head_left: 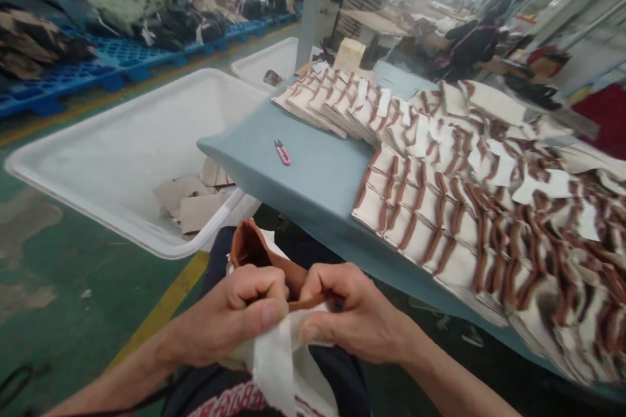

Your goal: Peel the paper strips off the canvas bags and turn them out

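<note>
Low in the middle, over my lap, both hands pinch a brown-and-white fabric piece [281, 265]. My left hand [239, 313] is closed on its edge, thumb on top. A short way to the right, my right hand [352, 313] grips the same edge between thumb and bent fingers. A brown folded part stands up behind my hands, and a white strip [274, 365] hangs down between them. Pink thread snips [282, 152] lie on the blue-grey table [323, 169] ahead, away from both hands.
Many stacked brown-and-white pieces [430, 208] cover the table's right side. At the left stands a large white bin [112, 156] with some pale pieces inside. Blue pallets [127, 58] with fabric bundles lie beyond it. A person [472, 45] in dark clothes is at the far right.
</note>
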`<state>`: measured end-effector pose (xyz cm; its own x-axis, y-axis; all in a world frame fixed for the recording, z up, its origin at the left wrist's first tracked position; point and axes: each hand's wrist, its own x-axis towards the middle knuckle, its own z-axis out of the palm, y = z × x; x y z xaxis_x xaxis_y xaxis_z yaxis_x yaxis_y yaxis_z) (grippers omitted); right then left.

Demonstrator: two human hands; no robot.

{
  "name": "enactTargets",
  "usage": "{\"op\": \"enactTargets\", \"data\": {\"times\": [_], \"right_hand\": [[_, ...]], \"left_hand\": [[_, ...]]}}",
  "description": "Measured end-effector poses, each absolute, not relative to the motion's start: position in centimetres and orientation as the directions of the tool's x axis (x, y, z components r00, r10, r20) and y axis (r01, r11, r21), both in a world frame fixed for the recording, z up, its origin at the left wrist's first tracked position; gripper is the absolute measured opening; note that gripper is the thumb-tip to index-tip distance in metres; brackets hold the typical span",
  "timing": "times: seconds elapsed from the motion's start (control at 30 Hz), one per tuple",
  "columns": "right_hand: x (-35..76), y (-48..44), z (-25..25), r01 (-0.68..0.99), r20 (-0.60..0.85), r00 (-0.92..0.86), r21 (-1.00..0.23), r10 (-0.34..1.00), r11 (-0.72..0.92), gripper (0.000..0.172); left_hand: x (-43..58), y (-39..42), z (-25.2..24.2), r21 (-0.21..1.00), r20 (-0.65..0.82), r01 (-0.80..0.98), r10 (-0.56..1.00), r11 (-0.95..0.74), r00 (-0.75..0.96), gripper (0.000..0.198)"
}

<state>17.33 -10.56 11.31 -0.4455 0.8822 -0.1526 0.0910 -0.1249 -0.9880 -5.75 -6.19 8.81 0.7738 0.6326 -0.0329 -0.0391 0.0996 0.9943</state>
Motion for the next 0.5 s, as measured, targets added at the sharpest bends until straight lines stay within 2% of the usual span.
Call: {"op": "enactTargets", "data": {"times": [0.1,0.33,0.43,0.5], "right_hand": [[17.7,-9.6,10.5,0.052,-0.233,-0.483,-0.97,0.844,-0.238,0.069],[18.2,-8.8,10.3,0.065,-0.196,-0.469,-0.98,0.861,-0.187,0.055],[18.0,-8.5,10.1,0.122,-0.107,-0.43,-0.991,0.896,-0.06,0.04],[17.4,-8.1,9.9,0.154,0.047,-0.385,-0.981,0.922,0.114,0.028]], "left_hand": [[-6.2,-5.8,7.5,0.988,-0.047,-0.064,0.677,0.138,0.735,0.075],[-6.3,-4.5,6.8,0.99,-0.091,-0.009,0.671,0.144,0.735,0.079],[-7.1,-4.3,6.8,0.995,-0.086,0.027,0.674,0.098,0.733,0.076],[-7.9,-4.5,6.7,0.992,-0.1,0.125,0.678,0.012,0.729,0.067]]}}
